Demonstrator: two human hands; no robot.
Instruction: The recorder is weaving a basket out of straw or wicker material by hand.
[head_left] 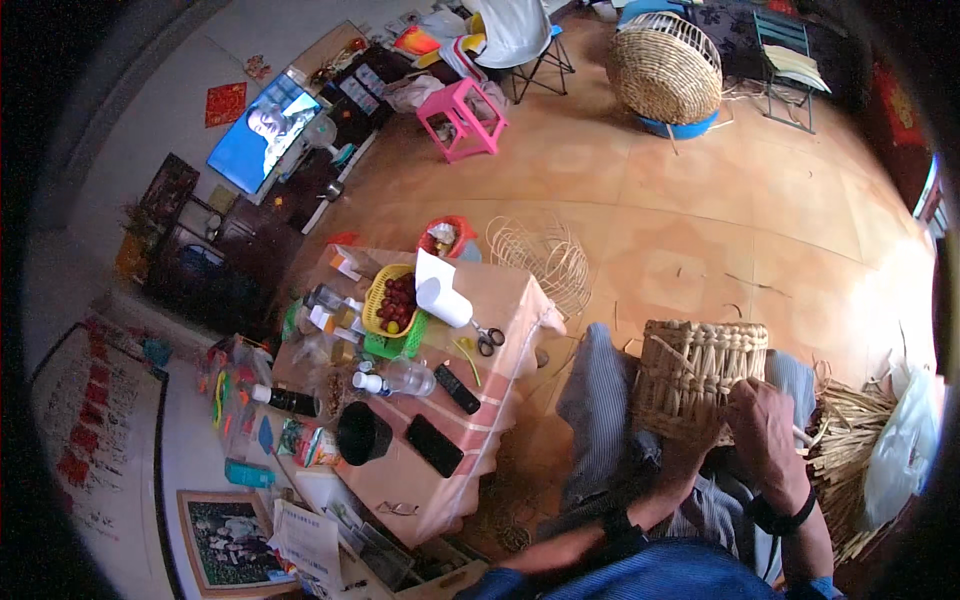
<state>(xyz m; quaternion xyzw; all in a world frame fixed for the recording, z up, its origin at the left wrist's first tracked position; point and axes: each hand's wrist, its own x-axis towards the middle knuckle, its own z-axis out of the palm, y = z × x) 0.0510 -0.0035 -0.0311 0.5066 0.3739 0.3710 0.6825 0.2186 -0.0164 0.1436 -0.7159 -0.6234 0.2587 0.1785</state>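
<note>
A small basket of pale plaited straw [690, 365] rests on my lap, its braided side facing up. My left hand [703, 428] is closed on the basket's near edge, its fingertips partly hidden. Beside it, my right hand [765, 430] is closed in a fist against the basket's near right side. Whatever the right fingers pinch is too small to make out. Striped grey cloth [598, 400] covers my legs under the basket. To the right of my right arm lies a bundle of loose dry straw [850, 445].
On my left stands a table [480, 430] with scissors [490, 342], a remote [457, 388], a phone [435, 446], bottles and a yellow fruit basket [372, 305]. An open cane frame [545, 265], a pink stool [463, 118] and a large woven basket [665, 75] stand beyond. A plastic bag [905, 450] sits right.
</note>
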